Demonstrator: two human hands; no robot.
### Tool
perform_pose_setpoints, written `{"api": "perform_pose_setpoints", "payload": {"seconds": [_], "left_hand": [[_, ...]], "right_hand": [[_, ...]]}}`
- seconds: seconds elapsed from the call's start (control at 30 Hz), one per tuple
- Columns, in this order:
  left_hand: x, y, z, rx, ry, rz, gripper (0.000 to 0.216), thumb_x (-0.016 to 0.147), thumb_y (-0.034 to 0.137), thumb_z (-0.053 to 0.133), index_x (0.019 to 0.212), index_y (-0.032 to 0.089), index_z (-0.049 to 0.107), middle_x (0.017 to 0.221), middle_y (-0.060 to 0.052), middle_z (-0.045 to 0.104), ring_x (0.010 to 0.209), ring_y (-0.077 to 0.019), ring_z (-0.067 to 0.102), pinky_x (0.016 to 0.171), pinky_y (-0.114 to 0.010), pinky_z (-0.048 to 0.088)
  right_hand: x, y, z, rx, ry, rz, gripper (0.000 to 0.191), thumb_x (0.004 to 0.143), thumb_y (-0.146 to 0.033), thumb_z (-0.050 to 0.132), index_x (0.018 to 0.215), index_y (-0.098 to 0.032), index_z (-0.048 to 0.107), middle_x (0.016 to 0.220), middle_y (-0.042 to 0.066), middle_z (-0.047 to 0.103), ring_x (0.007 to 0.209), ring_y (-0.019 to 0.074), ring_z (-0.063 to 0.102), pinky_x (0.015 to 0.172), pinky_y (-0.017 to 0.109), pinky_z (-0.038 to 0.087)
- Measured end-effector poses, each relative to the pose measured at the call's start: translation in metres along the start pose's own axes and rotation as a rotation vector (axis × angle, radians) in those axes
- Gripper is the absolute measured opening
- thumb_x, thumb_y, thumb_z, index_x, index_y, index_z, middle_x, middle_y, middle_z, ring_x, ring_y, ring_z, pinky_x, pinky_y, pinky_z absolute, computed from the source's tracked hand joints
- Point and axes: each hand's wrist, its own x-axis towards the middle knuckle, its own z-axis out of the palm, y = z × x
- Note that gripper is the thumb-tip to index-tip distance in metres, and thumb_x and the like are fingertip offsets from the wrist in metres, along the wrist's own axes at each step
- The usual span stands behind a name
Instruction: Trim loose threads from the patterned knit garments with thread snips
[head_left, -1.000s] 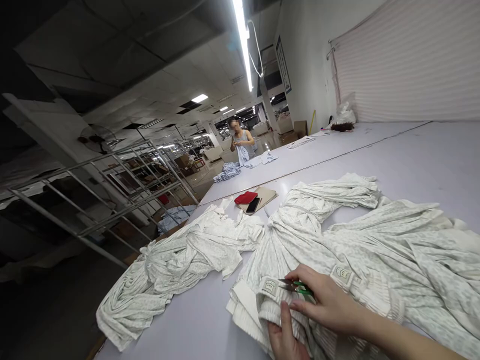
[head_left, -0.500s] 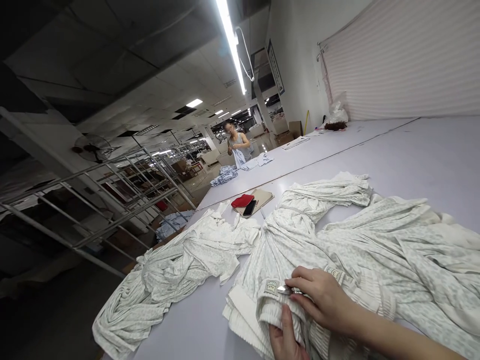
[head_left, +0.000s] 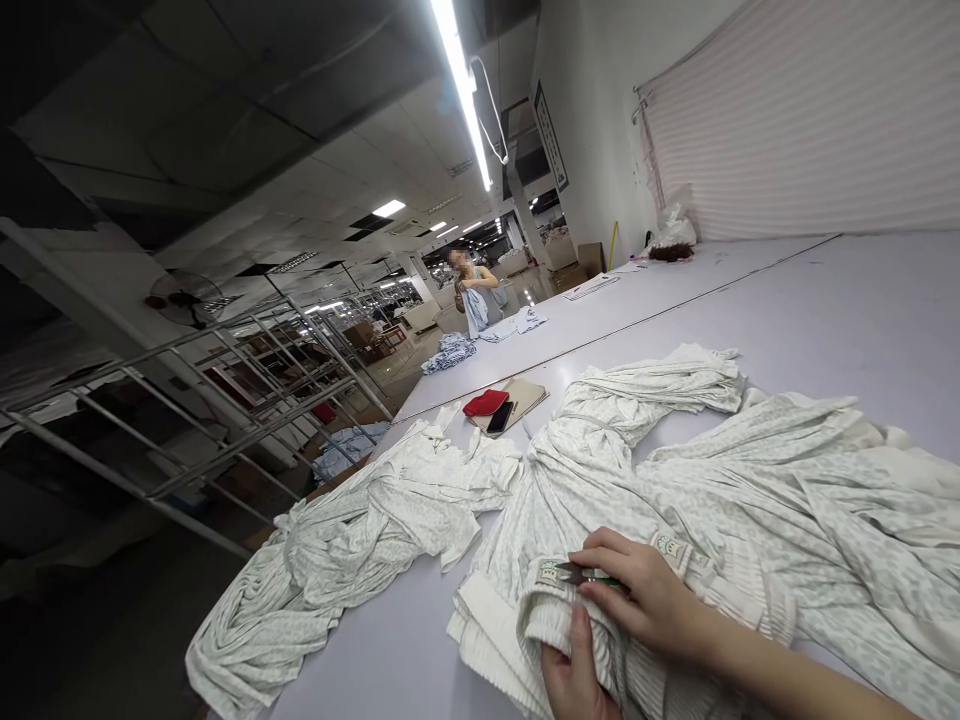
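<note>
Head view: both hands work on a ribbed waistband at the near edge of the worktop.

Across the grey worktop (head_left: 862, 320) lie two heaps of pale printed garments, the larger garment pile (head_left: 750, 480) on the right, the smaller heap (head_left: 360, 530) toward the left edge. The ribbed waistband (head_left: 555, 625) is folded over at the near edge, its long axis running left to right under the hands. The right hand (head_left: 645, 600) is closed around small thread snips (head_left: 581, 575), blades pointing left at the woven label (head_left: 549, 573) just beside the tips. The left hand (head_left: 574, 675), below, pinches the waistband fold, thumb on top. Farther back sit a red pouch (head_left: 485, 402) and a phone (head_left: 500, 416); a co-worker (head_left: 472, 285) stands at the far end.
</note>
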Motion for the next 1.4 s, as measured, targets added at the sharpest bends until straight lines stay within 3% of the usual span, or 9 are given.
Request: {"api": "perform_pose_setpoints", "payload": {"seconds": [0.4,0.7,1.07,1.2,1.27,1.33,1.4], "left_hand": [[-0.005,0.006,0.008,0.011,0.011,0.019,0.044,0.071,0.034,0.079,0.109,0.019,0.064,0.088,-0.007,0.077,0.087,-0.0236,0.075,0.076,-0.028,0.06],[-0.006,0.01,0.01,0.002,0.002,-0.008,0.045,0.068,0.034,0.081,0.106,0.018,0.062,0.088,-0.007,0.077,0.088,-0.0242,0.074,0.077,-0.029,0.06],[-0.003,0.006,0.004,-0.004,-0.025,-0.044,0.055,0.072,0.029,0.076,0.123,0.019,0.061,0.096,-0.01,0.076,0.098,-0.0268,0.072,0.083,-0.032,0.058],[0.0,0.014,0.009,-0.17,-0.015,-0.169,0.033,0.074,0.038,0.073,0.101,0.02,0.071,0.1,-0.011,0.076,0.101,-0.0281,0.071,0.084,-0.034,0.059],[0.004,0.02,0.014,-0.207,-0.013,-0.307,0.037,0.077,0.048,0.067,0.095,0.017,0.072,0.102,-0.015,0.075,0.103,-0.032,0.07,0.084,-0.04,0.059],[0.008,0.025,0.019,-0.17,0.032,-0.375,0.04,0.078,0.046,0.064,0.101,0.014,0.07,0.102,-0.016,0.074,0.104,-0.0325,0.069,0.085,-0.04,0.059],[0.011,0.026,0.021,-0.104,0.087,-0.316,0.041,0.079,0.036,0.065,0.112,0.012,0.066,0.102,-0.015,0.074,0.104,-0.0295,0.07,0.085,-0.037,0.058]], "right_hand": [[-0.001,-0.005,-0.016,-0.198,-0.078,0.003,0.024,0.095,-0.023,0.048,0.108,-0.018,0.068,0.099,0.009,0.07,0.084,0.0204,0.068,0.071,0.029,0.049],[0.0,-0.006,-0.019,-0.168,-0.068,0.01,0.023,0.095,-0.023,0.049,0.108,-0.019,0.068,0.099,0.008,0.07,0.086,0.0196,0.068,0.072,0.028,0.049],[0.003,-0.006,-0.018,-0.141,-0.087,0.025,0.025,0.094,-0.024,0.049,0.108,-0.019,0.069,0.098,0.009,0.071,0.085,0.0201,0.068,0.072,0.029,0.05],[0.001,-0.002,-0.011,-0.065,-0.06,0.01,0.026,0.095,-0.026,0.049,0.108,-0.017,0.069,0.097,0.01,0.07,0.085,0.0202,0.068,0.072,0.03,0.051],[0.0,0.0,-0.007,-0.031,-0.037,0.002,0.027,0.096,-0.028,0.049,0.11,-0.017,0.069,0.098,0.01,0.07,0.085,0.0199,0.067,0.072,0.03,0.052],[0.0,0.001,-0.003,0.011,-0.013,-0.013,0.028,0.097,-0.03,0.048,0.111,-0.017,0.069,0.099,0.01,0.069,0.085,0.0195,0.067,0.073,0.03,0.053],[0.001,0.003,0.0,0.063,0.023,-0.011,0.028,0.098,-0.03,0.049,0.111,-0.017,0.068,0.099,0.01,0.069,0.086,0.0194,0.067,0.075,0.03,0.053]]}}
